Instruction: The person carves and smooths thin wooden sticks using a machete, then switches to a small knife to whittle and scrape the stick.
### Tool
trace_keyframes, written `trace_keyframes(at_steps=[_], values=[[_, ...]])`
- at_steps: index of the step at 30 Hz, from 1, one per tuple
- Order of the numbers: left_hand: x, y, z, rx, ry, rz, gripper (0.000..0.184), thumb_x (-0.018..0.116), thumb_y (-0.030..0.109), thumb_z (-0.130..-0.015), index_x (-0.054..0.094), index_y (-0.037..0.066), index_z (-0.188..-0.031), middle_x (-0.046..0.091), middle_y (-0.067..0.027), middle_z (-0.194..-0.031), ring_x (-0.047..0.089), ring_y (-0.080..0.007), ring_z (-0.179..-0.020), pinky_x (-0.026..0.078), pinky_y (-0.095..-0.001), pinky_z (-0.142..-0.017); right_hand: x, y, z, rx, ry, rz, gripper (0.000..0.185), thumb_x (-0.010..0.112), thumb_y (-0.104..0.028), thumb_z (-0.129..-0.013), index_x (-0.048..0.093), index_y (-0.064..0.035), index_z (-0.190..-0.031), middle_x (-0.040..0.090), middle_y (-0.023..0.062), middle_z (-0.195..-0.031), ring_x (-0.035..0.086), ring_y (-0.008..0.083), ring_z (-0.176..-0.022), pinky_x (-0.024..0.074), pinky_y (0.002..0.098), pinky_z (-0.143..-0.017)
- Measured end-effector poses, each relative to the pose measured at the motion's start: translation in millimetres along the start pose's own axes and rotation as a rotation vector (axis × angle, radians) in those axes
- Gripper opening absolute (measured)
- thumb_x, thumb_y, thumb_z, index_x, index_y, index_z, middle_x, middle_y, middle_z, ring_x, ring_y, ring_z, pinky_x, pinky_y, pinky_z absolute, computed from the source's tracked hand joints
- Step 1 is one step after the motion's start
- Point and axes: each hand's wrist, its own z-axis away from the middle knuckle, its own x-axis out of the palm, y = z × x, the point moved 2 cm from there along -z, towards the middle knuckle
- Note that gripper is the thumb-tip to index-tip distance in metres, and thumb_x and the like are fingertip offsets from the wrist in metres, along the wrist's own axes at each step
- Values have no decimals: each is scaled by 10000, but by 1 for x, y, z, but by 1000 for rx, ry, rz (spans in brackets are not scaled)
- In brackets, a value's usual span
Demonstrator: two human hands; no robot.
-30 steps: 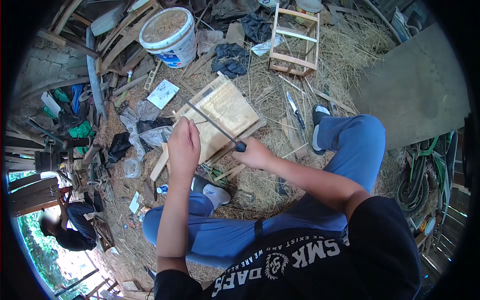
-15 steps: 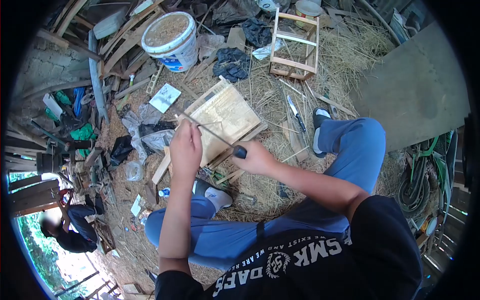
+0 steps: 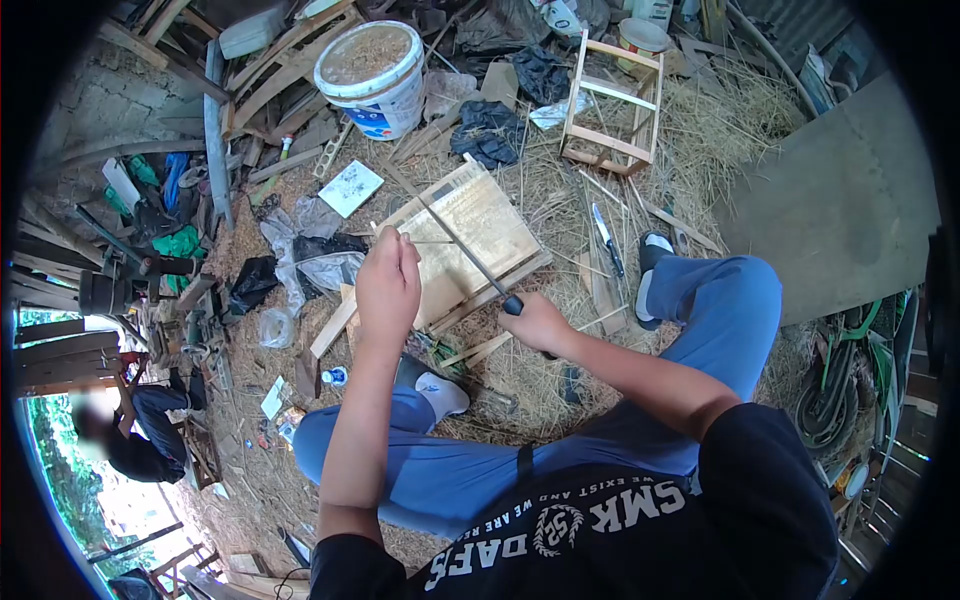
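Observation:
My right hand (image 3: 537, 326) is closed around the black handle of a long, narrow-bladed knife (image 3: 468, 250). Its blade points up and to the left, over a low wooden block (image 3: 480, 215). My left hand (image 3: 390, 285) is closed in a pinch on a thin stick (image 3: 430, 241), which sticks out to the right from the fingertips toward the blade. Whether stick and blade touch, I cannot tell. Below both hands the block's pale top shows, and the left forearm covers part of the floor beside it.
A second knife (image 3: 607, 240) lies on the straw to the right. Beyond are a small wooden frame (image 3: 613, 98), a white bucket (image 3: 372, 85) and a white tile (image 3: 350, 189). A flat board (image 3: 840, 190) is at right. Another person (image 3: 150, 430) sits far left.
The knife blade has moved from across my left fingertips to the right, away from them. My right hand has shifted slightly right. The whole view has also shifted a little.

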Motion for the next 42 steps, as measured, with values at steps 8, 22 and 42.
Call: trace_keyframes(at_steps=[8, 22, 42], values=[[-2, 0, 3, -26, -50, -42, 205, 525, 172, -1073, 522, 9, -949, 629, -251, -790, 642, -474, -766, 486, -551, -669, 5, 38, -7, -25, 41, 100, 263, 733, -267, -854, 662, -15, -827, 641, 136, -644, 671, 262, -589, 536, 427, -613], [-3, 2, 9, -39, -46, -58, 195, 563, 166, -1049, 505, 7, -952, 618, -254, -759, 636, -471, -737, 493, -543, -661, -1, -8, 18, -365, 75, 163, 227, 729, -226, -873, 666, -8, -858, 647, 150, -679, 686, 284, -663, 537, 428, -649], [7, -5, 15, 13, 35, 18, 172, 563, 86, -1027, 483, -6, -907, 568, -257, -757, 590, -475, -717, 453, -539, -648, -9, -9, 11, -168, 40, 166, 253, 722, -252, -856, 675, -4, -844, 661, 148, -659, 699, 278, -630, 554, 431, -639]])
